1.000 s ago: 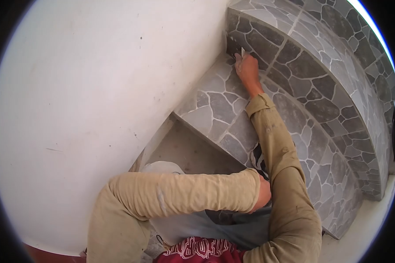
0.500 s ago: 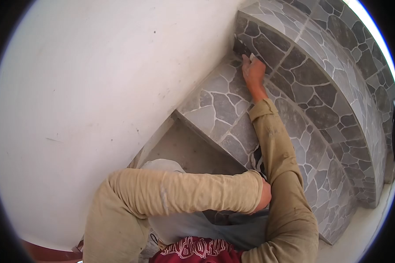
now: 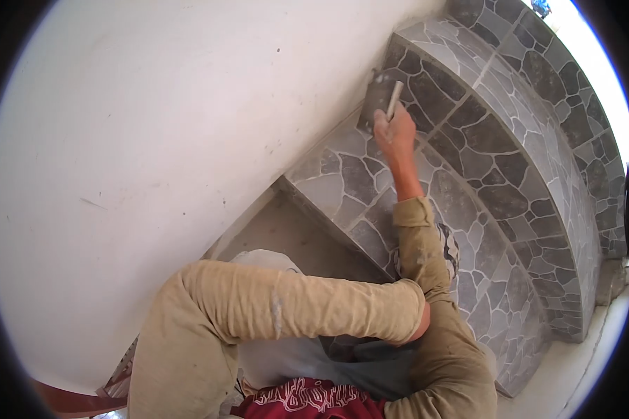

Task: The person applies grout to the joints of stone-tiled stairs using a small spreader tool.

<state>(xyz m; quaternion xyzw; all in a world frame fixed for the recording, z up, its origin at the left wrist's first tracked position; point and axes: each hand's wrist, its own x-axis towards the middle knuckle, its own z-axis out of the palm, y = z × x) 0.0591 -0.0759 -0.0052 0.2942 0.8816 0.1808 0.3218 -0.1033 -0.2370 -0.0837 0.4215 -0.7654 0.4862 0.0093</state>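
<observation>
My right hand (image 3: 396,133) is closed round the pale handle of a flat trowel (image 3: 379,98). Its dark rectangular plate is tilted in the corner where the white wall (image 3: 154,140) meets the stone-patterned step (image 3: 356,174) and riser (image 3: 426,84). Only a small part of my left hand (image 3: 422,325) shows at its cuff, beside my right sleeve; its fingers are hidden. My left forearm lies across my lap.
Curved steps with irregular grey stone patterns and pale joints rise on the right. A bare grey lower surface (image 3: 293,237) lies left of the step edge. A patterned shoe (image 3: 449,251) shows beside my right sleeve. Something reddish-brown (image 3: 70,399) is at the bottom left.
My right hand has drawn back slightly toward me, and the trowel's plate now faces the camera more fully. The view has shifted a little. My left forearm remains across my lap.
</observation>
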